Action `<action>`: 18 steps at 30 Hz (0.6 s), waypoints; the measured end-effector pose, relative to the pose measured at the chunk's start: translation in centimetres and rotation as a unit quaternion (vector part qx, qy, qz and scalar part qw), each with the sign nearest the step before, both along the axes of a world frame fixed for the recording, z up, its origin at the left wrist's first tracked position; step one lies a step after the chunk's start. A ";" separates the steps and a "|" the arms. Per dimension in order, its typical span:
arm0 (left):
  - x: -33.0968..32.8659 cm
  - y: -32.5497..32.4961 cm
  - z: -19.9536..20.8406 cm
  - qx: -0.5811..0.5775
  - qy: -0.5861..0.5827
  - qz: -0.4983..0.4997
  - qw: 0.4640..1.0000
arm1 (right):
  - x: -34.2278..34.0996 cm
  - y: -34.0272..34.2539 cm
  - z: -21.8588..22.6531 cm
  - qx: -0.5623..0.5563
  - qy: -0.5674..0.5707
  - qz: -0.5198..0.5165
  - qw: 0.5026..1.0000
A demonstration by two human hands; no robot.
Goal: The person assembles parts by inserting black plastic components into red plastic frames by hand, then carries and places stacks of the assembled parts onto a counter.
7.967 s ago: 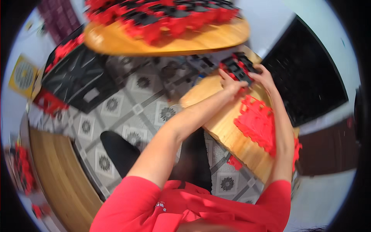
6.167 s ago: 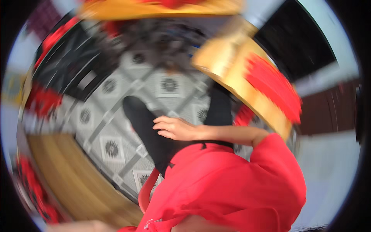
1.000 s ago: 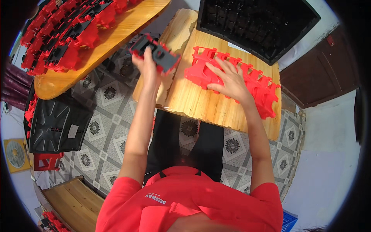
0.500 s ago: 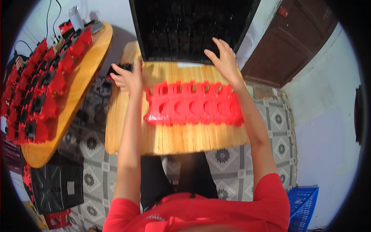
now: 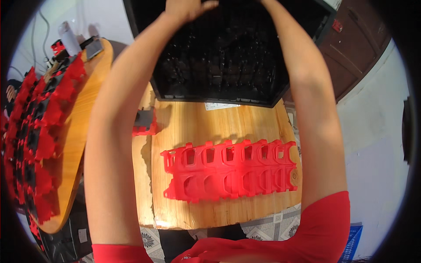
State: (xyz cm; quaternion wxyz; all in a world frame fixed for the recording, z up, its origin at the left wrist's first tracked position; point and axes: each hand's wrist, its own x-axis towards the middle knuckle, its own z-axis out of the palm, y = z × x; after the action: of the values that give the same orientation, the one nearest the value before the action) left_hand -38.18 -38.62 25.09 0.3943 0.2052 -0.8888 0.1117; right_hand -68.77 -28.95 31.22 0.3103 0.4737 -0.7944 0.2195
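A large black plastic crate (image 5: 223,65), dark and glossy inside, stands tilted at the far side of the wooden table. My left hand (image 5: 186,8) reaches over its upper part, cut off by the top edge of the view; the thumb is stretched out and nothing shows in the hand. My right forearm (image 5: 307,65) also extends to the crate, but the right hand lies beyond the frame. Between my arms, a red plastic piece (image 5: 232,168) with two rows of arched openings rests on the table. Beside my left forearm is a smaller red and black part (image 5: 145,120).
To the left, a second wooden table (image 5: 81,127) carries rows of red and black parts (image 5: 44,144). A white label or paper (image 5: 221,105) lies under the crate's near edge. A brown door (image 5: 357,52) stands at the far right, a blue basket (image 5: 352,243) at the lower right.
Both arms have stretched forward to the black crate, and the right hand has left the view. The view has shifted, so the table and red piece appear lower and nearer.
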 end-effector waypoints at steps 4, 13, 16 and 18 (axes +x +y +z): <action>3.4 -4.8 1.0 0.310 -0.098 -0.212 0.922 | 2.9 -3.0 -4.3 -0.021 -0.060 0.201 0.978; 4.1 1.7 -2.8 0.041 -0.156 0.103 0.982 | 11.3 5.0 -8.0 0.038 -0.117 0.120 0.985; 4.9 4.3 -12.4 -0.031 -0.115 0.017 0.993 | 18.6 11.4 -9.9 0.056 -0.201 0.185 0.960; 5.3 7.3 -17.1 -0.051 -0.032 -0.028 0.998 | 18.8 11.8 -15.1 0.040 -0.124 0.064 0.989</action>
State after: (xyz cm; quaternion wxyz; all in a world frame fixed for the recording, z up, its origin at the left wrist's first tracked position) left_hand -32.87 -31.32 7.99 0.3785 0.1561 -0.8996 0.1520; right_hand -49.99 -17.20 16.14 0.1756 0.5043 -0.8031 0.2644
